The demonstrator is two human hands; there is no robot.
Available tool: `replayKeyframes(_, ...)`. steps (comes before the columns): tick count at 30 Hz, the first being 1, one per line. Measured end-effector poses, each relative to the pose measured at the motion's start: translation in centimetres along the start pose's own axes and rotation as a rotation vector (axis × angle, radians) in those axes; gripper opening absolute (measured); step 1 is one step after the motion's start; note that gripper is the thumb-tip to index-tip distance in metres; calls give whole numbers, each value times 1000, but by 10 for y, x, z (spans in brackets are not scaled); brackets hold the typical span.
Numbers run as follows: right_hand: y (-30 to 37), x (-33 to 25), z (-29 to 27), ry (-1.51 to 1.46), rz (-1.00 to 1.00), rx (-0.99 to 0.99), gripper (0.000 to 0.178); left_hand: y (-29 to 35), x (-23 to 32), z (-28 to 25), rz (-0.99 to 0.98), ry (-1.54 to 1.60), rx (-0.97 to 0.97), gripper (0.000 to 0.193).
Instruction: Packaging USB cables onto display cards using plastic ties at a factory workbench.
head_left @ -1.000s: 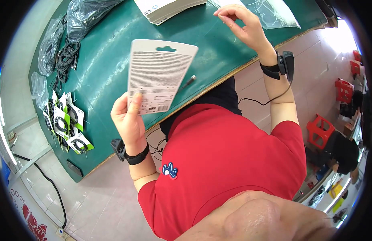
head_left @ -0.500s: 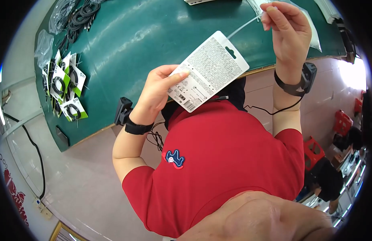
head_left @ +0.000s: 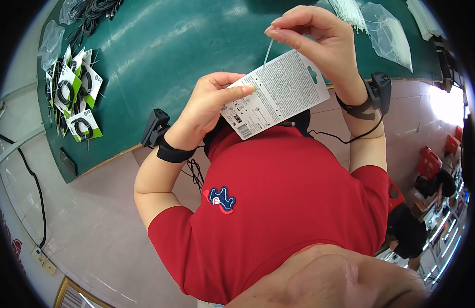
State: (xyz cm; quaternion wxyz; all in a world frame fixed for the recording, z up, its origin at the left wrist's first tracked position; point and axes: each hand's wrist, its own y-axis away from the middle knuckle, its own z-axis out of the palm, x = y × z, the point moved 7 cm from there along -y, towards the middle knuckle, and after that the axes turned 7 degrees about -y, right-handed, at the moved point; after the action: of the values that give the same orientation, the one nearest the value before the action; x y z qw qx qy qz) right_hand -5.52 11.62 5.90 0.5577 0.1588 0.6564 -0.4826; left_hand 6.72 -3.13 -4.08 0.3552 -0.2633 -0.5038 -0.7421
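Our left grip [head_left: 209,102] grasps white card [head_left: 286,84]; our right grip [head_left: 325,46] pinches thin tie [head_left: 269,53] by its edge; carded cables [head_left: 65,92] lie on surface [head_left: 155,72].

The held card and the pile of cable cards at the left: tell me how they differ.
The held card is raised in the left hand; the pile of cable cards rests on the green table. The held card turns a text-covered side to the camera; the pile shows looped black cables and green areas. The held card is single; the pile has several, overlapping. Both show white surfaces.
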Motion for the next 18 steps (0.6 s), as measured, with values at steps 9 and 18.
replayKeyframes(9,7,-25,10,300,116,-68,8,1,-2,-4,-31,-15,19,29)
replayKeyframes(18,11,0,13,370,136,-233,13,0,-2,-3,11,-75,45,31)
